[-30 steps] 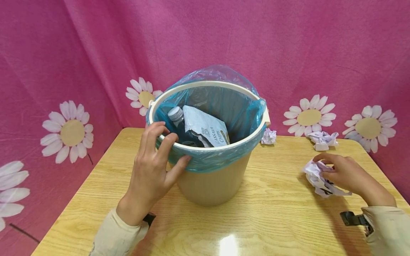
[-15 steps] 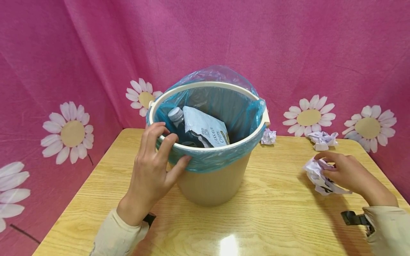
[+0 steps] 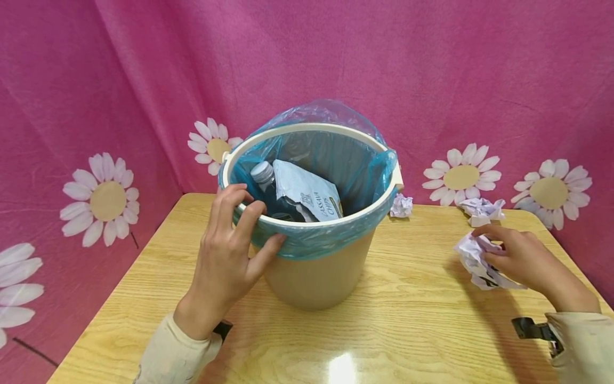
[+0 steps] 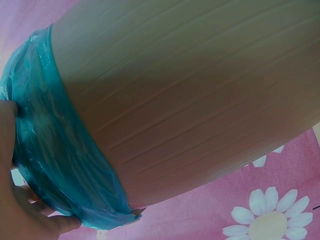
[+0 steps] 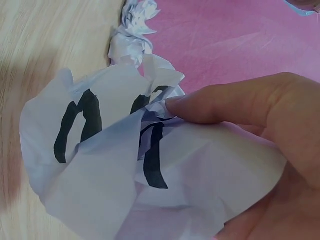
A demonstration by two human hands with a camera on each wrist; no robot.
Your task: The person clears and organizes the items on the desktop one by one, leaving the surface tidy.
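Note:
A beige trash bin [image 3: 314,282] stands on the table, lined with a blue plastic bag [image 3: 312,242] folded over its rim. My left hand [image 3: 227,250] grips the near left of that rim, fingers over the top and thumb outside against the bag. Inside lie a bottle with a pale cap [image 3: 262,172] and a torn cassava chips packet [image 3: 307,189]. Over to the right, my right hand [image 3: 523,261] pinches a crumpled sheet of white paper [image 3: 479,261] close above the table. Bold black marks show on this paper [image 5: 95,175] in the right wrist view.
Two more crumpled paper balls lie along the table's back edge: one [image 3: 401,206] beside the bin, another [image 3: 482,210] farther right. A pink curtain [image 3: 307,53] with printed daisies hangs close behind and along the sides of the wooden table [image 3: 408,330].
The paper in my right hand has risen very slightly, its lower edge a little higher. My left hand keeps its grip on the bin's rim.

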